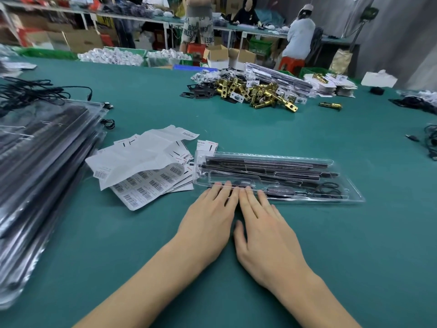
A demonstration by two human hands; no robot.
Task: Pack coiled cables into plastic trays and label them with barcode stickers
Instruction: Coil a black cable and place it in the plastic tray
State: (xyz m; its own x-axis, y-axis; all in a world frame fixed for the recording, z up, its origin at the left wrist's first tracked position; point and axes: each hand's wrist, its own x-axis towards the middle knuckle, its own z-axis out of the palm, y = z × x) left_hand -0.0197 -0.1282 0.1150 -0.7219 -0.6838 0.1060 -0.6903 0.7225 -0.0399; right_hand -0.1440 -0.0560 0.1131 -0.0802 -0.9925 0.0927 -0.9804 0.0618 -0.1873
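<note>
A clear plastic tray (335, 163) lies across the green table in front of me, holding dark rods and a black coiled cable (327, 188) at its right end. My left hand (209, 215) and my right hand (264, 223) lie flat side by side, straight fingertips resting on the tray's near edge. Neither hand holds anything. Sheets of barcode stickers (146, 183) lie fanned out just left of the tray, partly under crumpled white backing paper (142, 152).
A tall stack of packed trays (40, 162) fills the left side. Loose black cables (30, 91) lie behind it and more at the far right (432, 140). A heap of brass latch parts (257, 93) sits mid-table. People work at benches beyond.
</note>
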